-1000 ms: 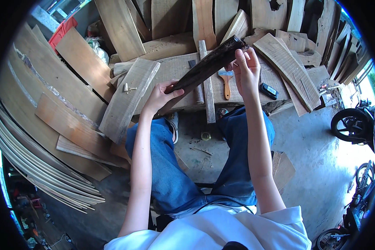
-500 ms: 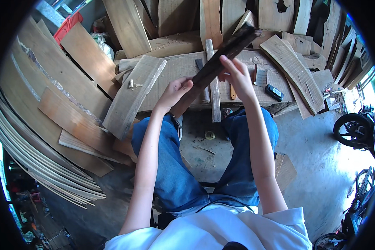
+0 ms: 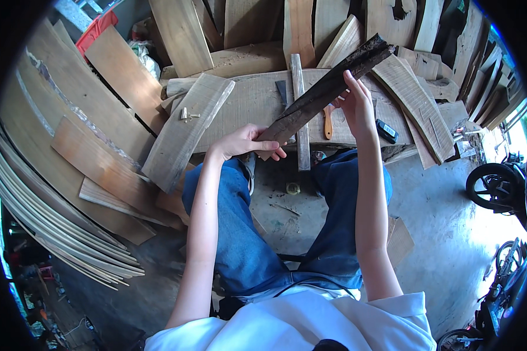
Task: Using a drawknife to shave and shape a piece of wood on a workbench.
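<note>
A long dark piece of wood point(image 3: 325, 93), rough and broken at its far end, slants above the workbench from near left to far right. My left hand point(image 3: 249, 142) grips its near end, thumb on top and fingers below. My right hand point(image 3: 356, 105) holds its far half by the near edge, fingertips partly hidden. Beneath it a narrow wooden strip point(image 3: 303, 149) lies across the bench slab point(image 3: 234, 111). Close by are a dark flat blade point(image 3: 281, 90), partly covered, an orange-brown handle point(image 3: 328, 126) and a small black device point(image 3: 387, 131).
A wide board point(image 3: 187, 137) with small wood bits point(image 3: 187, 115) lies at the bench's left, and another board point(image 3: 418, 108) at its right. Planks point(image 3: 246, 23) lean behind. Thin stacked boards point(image 3: 58, 234) stand left. A motorbike wheel point(image 3: 490, 184) is at right.
The dark wood has turned to a flatter slant, its far end shifting right. My right hand has moved right, and my left hand has lowered slightly with its grip changed.
</note>
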A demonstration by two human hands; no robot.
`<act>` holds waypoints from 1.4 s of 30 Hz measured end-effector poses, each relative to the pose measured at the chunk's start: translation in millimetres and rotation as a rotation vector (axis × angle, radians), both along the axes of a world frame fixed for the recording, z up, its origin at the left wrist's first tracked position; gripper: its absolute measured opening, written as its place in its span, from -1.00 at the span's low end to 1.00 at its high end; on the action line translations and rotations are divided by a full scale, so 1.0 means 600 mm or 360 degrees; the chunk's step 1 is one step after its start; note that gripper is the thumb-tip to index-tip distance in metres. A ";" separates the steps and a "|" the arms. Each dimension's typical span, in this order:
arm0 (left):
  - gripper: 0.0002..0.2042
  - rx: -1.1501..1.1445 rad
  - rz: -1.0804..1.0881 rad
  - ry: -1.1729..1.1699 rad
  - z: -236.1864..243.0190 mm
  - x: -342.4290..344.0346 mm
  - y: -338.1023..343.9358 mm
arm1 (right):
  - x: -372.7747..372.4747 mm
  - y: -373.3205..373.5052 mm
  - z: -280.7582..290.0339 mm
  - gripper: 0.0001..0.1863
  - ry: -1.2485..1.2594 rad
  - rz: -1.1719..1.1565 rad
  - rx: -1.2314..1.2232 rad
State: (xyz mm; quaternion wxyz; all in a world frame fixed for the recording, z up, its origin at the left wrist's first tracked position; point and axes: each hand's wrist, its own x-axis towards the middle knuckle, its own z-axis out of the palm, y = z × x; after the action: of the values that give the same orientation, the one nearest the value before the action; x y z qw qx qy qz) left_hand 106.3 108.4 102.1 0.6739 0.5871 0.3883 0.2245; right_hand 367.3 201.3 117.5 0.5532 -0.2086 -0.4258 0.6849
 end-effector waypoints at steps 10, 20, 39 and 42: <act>-0.42 -0.0144 -0.0106 -0.0407 0.009 -0.008 -0.012 | 0.003 0.003 -0.001 -0.80 0.0095 -0.0069 -0.0131; -0.05 -0.0095 0.0578 -0.1661 0.036 -0.033 -0.010 | 0.015 0.006 -0.002 -0.79 0.0288 -0.0234 -0.0088; -0.17 0.0111 0.1321 -0.1347 -0.016 0.013 0.044 | -0.059 -0.004 -0.063 -0.49 0.0285 -0.0067 -0.0265; -0.56 0.0425 0.1809 -0.1151 -0.048 0.001 0.045 | -0.103 -0.031 -0.068 -0.59 0.0165 0.0045 -0.0200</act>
State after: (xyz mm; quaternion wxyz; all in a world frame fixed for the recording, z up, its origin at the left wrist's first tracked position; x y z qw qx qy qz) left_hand 106.8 135.2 73.5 0.4606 0.2582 0.3557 0.7711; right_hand 305.7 182.9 76.7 0.5507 -0.2011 -0.3556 0.7279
